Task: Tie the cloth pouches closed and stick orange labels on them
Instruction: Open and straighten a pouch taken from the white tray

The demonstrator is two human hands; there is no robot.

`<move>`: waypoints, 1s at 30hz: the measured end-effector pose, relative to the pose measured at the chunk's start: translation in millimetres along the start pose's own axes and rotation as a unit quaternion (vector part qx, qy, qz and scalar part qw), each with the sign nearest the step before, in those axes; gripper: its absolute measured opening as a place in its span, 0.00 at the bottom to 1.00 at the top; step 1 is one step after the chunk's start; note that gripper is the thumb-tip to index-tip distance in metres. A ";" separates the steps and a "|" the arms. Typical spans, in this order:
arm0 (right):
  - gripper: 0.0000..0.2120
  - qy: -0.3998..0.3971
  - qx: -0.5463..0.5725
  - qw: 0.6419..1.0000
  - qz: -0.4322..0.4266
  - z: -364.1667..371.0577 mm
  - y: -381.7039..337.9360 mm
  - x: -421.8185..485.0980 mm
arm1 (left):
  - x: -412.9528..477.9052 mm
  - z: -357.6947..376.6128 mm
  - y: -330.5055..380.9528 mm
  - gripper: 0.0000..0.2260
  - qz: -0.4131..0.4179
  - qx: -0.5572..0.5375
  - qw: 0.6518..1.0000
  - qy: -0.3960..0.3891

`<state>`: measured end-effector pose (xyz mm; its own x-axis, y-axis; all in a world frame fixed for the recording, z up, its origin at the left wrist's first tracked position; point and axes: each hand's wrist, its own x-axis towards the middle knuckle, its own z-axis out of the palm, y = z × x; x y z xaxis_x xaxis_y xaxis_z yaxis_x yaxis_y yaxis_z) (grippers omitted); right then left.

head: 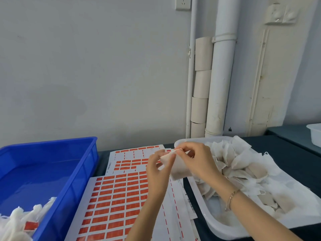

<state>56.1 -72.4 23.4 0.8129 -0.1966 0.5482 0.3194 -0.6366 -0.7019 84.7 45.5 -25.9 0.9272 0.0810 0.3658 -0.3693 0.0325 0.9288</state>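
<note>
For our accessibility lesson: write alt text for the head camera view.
The left hand and right hand pinch the top of a white cloth pouch above sheets of orange labels. A white tray heaped with pouches sits to the right; a blue bin holding labelled pouches sits to the left.

Bright, even light; soft shadows; slight blur; wide-angle edge bending.

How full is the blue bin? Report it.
Mostly empty. The blue bin shows bare floor across most of it; only a few tied pouches, one bearing an orange label, lie in its near corner.
</note>
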 end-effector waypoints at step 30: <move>0.16 -0.226 0.274 0.923 0.147 50.1 -45.9 -98.7 | -92.6 -128.9 21.2 0.09 -0.103 0.206 0.973 -0.012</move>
<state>-14.4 13.6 -21.3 0.9843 0.1095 0.1382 0.1500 -0.1080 -0.9828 -17.2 167.1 -47.9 0.9818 0.0928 0.1655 -0.1223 -0.3574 0.9259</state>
